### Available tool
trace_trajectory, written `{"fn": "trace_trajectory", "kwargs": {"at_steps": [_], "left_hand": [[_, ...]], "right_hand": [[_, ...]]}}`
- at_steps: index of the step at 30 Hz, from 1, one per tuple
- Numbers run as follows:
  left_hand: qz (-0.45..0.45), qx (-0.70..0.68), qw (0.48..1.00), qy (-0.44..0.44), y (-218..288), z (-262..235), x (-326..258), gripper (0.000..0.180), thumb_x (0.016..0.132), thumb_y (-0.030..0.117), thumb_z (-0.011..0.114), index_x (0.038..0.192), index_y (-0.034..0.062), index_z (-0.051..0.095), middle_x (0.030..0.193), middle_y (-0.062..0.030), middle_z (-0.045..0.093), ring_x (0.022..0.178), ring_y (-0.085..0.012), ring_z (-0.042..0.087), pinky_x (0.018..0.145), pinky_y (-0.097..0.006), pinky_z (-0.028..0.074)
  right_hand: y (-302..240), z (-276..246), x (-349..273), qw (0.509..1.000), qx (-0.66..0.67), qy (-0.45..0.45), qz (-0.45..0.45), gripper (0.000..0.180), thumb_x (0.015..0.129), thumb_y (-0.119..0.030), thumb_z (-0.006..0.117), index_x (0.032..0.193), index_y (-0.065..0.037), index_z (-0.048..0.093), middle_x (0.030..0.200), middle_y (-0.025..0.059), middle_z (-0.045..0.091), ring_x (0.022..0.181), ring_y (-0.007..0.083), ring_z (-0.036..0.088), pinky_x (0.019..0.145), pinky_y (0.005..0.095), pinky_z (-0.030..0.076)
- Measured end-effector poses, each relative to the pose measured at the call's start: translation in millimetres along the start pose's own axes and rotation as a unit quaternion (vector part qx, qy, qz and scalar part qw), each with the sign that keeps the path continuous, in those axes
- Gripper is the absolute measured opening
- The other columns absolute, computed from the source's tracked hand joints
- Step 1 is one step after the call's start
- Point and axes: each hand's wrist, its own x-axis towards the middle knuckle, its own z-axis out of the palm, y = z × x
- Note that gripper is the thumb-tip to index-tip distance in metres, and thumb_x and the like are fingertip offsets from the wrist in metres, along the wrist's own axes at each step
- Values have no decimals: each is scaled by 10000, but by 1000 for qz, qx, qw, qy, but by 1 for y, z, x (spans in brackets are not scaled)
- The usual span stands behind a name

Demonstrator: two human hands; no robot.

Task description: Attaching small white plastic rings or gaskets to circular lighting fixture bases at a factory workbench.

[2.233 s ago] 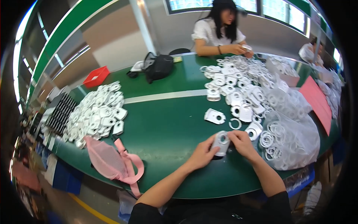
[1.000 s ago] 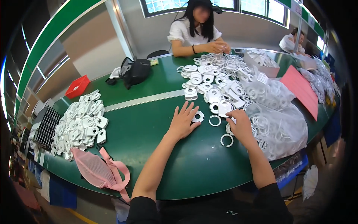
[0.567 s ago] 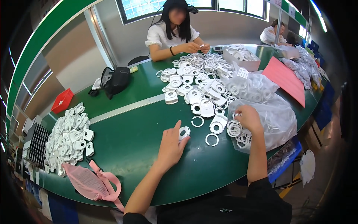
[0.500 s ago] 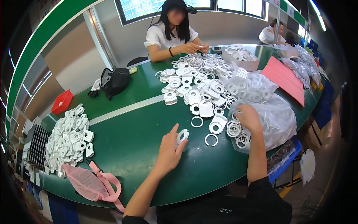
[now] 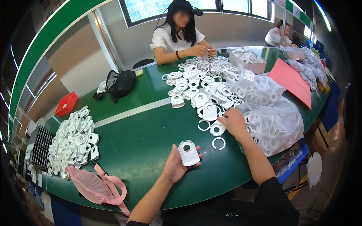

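Observation:
My left hand point(image 5: 175, 165) is palm up near the front of the table, its fingers wrapped behind a white plastic part point(image 5: 189, 154). This part has a squared end and a round hole, and its face is turned up. At the front of the large pile, my right hand point(image 5: 234, 122) closes on the edge of another white plastic part point(image 5: 217, 128) of the same shape; its fingertips are partly hidden. Two white open rings, a farther one point(image 5: 204, 125) and a nearer one point(image 5: 218, 143), lie beside that part. Similar holed parts point(image 5: 201, 98) are heaped beyond.
On the right is a clear bag of white rings point(image 5: 281, 124), with another bag point(image 5: 260, 89) behind it. A second heap of parts point(image 5: 73, 141), a red tray point(image 5: 66, 104) and a pink mesh bag point(image 5: 88, 184) are left. A co-worker point(image 5: 181, 37) sits opposite, handling small pieces.
My right hand has left the ring bag and moved left to the white part. My left hand has turned palm up, bringing the held part face up. The view has shifted slightly.

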Motion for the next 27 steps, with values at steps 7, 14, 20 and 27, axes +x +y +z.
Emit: {"fn": "trace_trajectory", "kwargs": {"at_steps": [7, 14, 20, 27], "left_hand": [[-5, 6, 1000, 12, -1, -2, 1, 608, 953, 517, 165, 1290, 45, 349, 1284, -182, 461, 1108, -339, 519, 849, -424, 510], [0, 5, 1000, 1, 0, -1, 3, 589, 950, 515, 215, 1303, 62, 344, 1293, -173, 449, 1137, -349, 499, 877, -437, 494], [-13, -22, 999, -27, -1, -4, 4, 524, 965, 470, 243, 1304, 84, 341, 1273, -142, 467, 1122, -329, 516, 885, -428, 501], [-15, 28, 997, 64, -5, -8, 2, 405, 972, 345, 358, 1299, 107, 343, 1180, -106, 513, 1008, -240, 581, 796, -402, 547]], "right_hand": [[-10, -3, -9, 970, 184, -151, -47, 300, 658, -302, 764, 679, -43, 614, 904, 138, 556, 907, 255, 523, 799, 330, 427], [-35, -18, -6, 975, 144, 104, -131, 260, 762, -122, 662, 987, -5, 600, 1074, 167, 574, 939, 347, 549, 823, 393, 442], [-66, -11, -28, 908, 244, 23, -341, 188, 702, -7, 581, 873, -65, 631, 1001, 78, 625, 884, 260, 602, 743, 356, 485], [-89, -6, -44, 868, 221, -103, -433, 220, 655, -27, 646, 858, -111, 637, 1080, 31, 618, 962, 231, 591, 787, 350, 489]]}}
